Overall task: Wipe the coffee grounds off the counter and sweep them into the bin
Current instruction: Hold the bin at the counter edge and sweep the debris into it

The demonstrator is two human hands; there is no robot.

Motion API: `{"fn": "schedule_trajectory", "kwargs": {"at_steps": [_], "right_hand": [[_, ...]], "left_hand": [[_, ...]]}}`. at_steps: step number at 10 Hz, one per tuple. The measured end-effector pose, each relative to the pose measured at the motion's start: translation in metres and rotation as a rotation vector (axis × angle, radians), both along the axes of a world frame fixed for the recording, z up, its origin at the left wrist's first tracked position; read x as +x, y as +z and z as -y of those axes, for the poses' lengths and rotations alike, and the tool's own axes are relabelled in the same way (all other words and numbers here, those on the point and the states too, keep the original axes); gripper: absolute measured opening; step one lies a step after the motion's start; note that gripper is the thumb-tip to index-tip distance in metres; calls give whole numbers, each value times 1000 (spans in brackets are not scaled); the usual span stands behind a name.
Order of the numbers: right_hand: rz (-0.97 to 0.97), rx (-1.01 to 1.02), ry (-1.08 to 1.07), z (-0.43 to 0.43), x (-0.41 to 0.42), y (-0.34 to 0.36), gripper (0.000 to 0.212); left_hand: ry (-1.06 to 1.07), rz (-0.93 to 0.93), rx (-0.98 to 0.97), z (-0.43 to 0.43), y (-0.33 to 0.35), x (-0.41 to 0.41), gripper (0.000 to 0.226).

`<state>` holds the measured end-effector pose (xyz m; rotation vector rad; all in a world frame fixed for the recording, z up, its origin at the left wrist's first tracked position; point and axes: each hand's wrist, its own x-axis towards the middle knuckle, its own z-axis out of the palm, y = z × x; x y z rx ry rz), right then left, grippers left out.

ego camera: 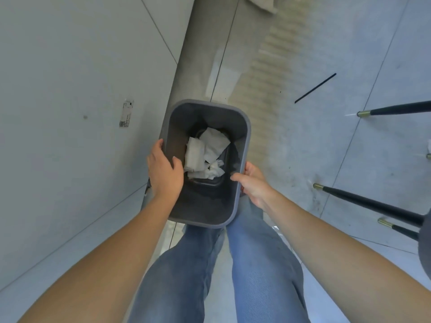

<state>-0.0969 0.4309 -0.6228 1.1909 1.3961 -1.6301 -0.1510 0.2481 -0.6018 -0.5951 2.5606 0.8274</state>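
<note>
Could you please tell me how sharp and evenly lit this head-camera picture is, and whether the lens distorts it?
Head view: soft, even, bluish light with no hard shadows; the bin, the crumpled paper inside it, and the left hand and right hand gripping its rim are fairly sharp; the beige ribbed mat beyond is smeared; wide-angle stretch enlarges the forearms at the bottom edge.

Bin (205, 206) at centre, just ahead of knees (256, 264). Paper (207, 152) lies in the bin's bottom. Left hand (164, 169) grips the bin's left rim, thumb inside. Right hand (253, 183) grips the right rim, thumb over the edge. Panel (70, 89) stands left of bin, sticker (126, 113) on it. Mat (268, 78) lies on floor behind bin. Rod (314, 88) lies right of mat. Chair legs (373, 203) far right, well apart from bin.
</note>
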Motion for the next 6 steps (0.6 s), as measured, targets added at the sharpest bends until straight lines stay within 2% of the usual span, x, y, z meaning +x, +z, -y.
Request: {"fn": "schedule_trajectory", "kwargs": {"at_steps": [3, 4, 5, 6], "right_hand": [[36, 80, 293, 9, 5, -4, 26], [86, 101, 378, 8, 9, 5, 14], [134, 154, 435, 5, 9, 21, 24], [48, 268, 475, 8, -7, 58, 38]], "left_hand": [[31, 183, 98, 15, -5, -8, 57], [-2, 289, 139, 15, 1, -10, 62], [-42, 382, 169, 10, 19, -8, 65], [-76, 319, 222, -13, 61, -8, 63]]}}
